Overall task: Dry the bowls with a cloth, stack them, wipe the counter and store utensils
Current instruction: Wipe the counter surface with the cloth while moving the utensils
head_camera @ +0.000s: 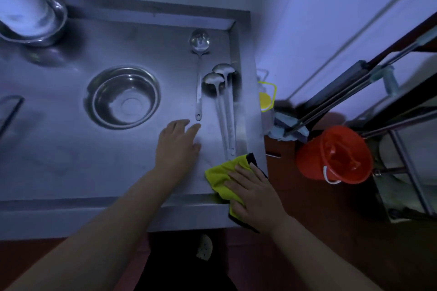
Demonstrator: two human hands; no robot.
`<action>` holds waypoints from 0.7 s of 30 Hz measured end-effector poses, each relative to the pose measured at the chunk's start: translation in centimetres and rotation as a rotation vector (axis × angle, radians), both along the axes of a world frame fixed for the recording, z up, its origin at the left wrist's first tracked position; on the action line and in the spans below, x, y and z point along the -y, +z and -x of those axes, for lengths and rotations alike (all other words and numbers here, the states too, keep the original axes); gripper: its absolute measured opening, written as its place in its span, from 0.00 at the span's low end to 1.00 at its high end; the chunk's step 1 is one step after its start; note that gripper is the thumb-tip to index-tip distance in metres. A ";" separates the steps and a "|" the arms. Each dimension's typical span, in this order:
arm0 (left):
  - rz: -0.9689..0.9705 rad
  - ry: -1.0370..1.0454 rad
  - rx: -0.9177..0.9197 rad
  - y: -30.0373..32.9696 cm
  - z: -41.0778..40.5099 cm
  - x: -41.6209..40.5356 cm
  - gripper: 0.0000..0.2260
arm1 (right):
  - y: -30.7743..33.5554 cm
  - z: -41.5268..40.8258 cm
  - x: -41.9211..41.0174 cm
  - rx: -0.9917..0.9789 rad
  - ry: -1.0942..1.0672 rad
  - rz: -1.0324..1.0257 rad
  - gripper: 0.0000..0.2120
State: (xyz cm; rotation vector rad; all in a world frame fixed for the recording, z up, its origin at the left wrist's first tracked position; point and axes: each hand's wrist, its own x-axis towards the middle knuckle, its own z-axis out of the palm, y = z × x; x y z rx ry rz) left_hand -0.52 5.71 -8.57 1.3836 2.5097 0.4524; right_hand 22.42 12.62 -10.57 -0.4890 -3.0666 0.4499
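You were wiping the tabletop [71, 160]'s right edge, right hand [255, 194] flat on the cloth [220, 177], left hand [177, 144] spread empty; utensils probably came next.

1. The view is dim, with a cold blue-violet cast.
2. The steel tabletop [71, 160] shows soft glare.
3. Faint shadows lie beside the ladles [223, 101].
4. Edges bend with wide-angle distortion.
5. Detail is soft and smeared, especially at the corners.
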 end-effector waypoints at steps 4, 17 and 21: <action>-0.014 -0.003 -0.018 -1.9 0.1 -5.2 0.20 | -0.5 1.3 -3.1 -0.044 0.018 0.072 0.19; 0.049 0.057 -0.055 -3.7 5.2 -15.6 0.20 | -1.1 6.7 -11.1 -0.072 0.085 0.078 0.19; 0.032 0.114 -0.081 -3.6 8.4 -15.8 0.19 | -0.9 9.8 -14.0 -0.047 0.023 0.029 0.20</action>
